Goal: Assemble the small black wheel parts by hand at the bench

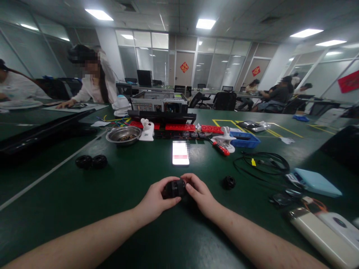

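Observation:
Between my two hands is a black rounded part [174, 189] with a ridged surface, held just above the green table. My left hand [158, 198] wraps round it, thumb below and fingers over the top. On its right end, the bent fingers of my right hand [198, 192] press against it. A smaller black round piece [229, 182] lies to the right of my right hand. Two more black round pieces [91, 161] sit side by side at the left. Beyond my hands lies a phone [180, 153] with a lit screen.
A metal bowl [123, 135] with small bits stands back left, near a white stand [146, 130]. Red-handled pliers [221, 148] and a blue tray [245, 139] are back right. Cables [262, 164], a light-blue case [316, 182] and a cream power bank [322, 235] lie right. A person [95, 78] sits across.

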Motion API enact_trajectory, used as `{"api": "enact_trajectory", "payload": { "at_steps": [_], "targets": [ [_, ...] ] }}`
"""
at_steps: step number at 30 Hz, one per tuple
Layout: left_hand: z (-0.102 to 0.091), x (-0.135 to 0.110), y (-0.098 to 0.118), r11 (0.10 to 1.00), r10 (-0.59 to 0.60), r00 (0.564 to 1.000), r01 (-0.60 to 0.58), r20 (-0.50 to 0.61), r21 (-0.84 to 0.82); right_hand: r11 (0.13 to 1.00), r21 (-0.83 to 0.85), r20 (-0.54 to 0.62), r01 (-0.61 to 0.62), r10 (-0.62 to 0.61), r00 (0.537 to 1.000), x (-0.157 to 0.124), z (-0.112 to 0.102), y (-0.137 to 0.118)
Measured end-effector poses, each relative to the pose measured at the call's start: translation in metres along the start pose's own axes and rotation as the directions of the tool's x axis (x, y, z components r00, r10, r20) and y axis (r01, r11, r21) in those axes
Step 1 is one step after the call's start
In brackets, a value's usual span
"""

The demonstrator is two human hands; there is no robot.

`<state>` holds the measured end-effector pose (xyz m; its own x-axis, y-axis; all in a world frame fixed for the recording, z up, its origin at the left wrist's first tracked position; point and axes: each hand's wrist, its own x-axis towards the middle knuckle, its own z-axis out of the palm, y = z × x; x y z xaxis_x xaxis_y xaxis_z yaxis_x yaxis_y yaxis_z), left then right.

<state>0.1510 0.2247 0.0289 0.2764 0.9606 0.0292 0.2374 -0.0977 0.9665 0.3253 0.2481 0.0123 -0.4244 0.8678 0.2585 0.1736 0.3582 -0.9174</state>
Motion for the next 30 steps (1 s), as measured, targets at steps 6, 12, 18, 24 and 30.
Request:
{"api": "enact_trajectory", "payload": {
  "at_steps": [6, 12, 18, 24, 30],
  "targets": [
    [0.001, -0.001, -0.004, 0.997, 0.025, 0.999, -0.024, -0.025, 0.067, 0.942, -0.335, -0.048, -0.024, 0.009, 0.999, 0.001, 0.000, -0.002],
    [-0.002, -0.001, -0.003, 0.999, -0.047, 0.999, 0.047, 0.027, -0.001, 0.943, -0.330, -0.040, -0.034, 0.022, 0.999, -0.001, 0.000, -0.006],
    [-0.004, 0.003, -0.002, 0.997, -0.025, 0.999, 0.028, 0.041, -0.075, 0.951, -0.305, 0.004, 0.047, -0.048, 0.999, -0.004, -0.001, -0.010],
    [-0.003, 0.001, 0.001, 0.997, -0.055, 0.998, 0.056, 0.024, -0.048, 0.955, -0.292, 0.014, 0.057, -0.055, 0.998, -0.004, -0.001, -0.010],
    [0.001, -0.001, -0.003, 0.999, 0.002, 1.000, -0.001, -0.010, 0.040, 0.927, -0.376, -0.040, 0.006, -0.022, 0.999, -0.003, -0.001, -0.008]
  ]
}}
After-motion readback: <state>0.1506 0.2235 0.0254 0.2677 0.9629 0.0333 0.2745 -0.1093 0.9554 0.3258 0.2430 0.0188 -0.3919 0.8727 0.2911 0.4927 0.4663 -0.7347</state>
